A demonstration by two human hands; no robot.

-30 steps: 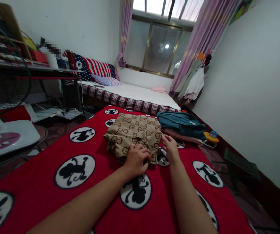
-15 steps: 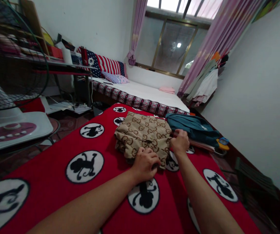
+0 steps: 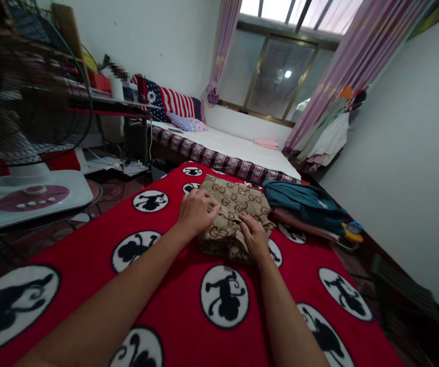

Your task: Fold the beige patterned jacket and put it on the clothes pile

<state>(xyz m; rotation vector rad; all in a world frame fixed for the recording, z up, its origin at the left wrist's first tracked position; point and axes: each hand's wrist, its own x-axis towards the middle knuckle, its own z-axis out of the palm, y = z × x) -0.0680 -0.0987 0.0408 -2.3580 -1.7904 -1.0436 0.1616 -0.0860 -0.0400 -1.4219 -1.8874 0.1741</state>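
Note:
A folded tan garment with a brown ring pattern (image 3: pixel 238 204) lies on a red blanket with black-and-white round figures (image 3: pixel 173 285). My left hand (image 3: pixel 196 213) rests on the garment's left edge, fingers curled over the cloth. My right hand (image 3: pixel 255 238) lies flat on its near right part, fingers spread and pressing down. Both forearms reach in from the bottom of the view.
A teal folded garment (image 3: pixel 305 204) lies on a pinkish one to the right, with a small yellow-and-blue object (image 3: pixel 351 232) beside them. A bed (image 3: pixel 235 150) stands behind, a fan (image 3: pixel 24 153) at the left, a shelf (image 3: pixel 101 99) beyond it, a white wall at the right.
My left hand went from the garment's near edge to its left edge. My right hand left the right side and now presses flat on the near part. The garment looks narrower.

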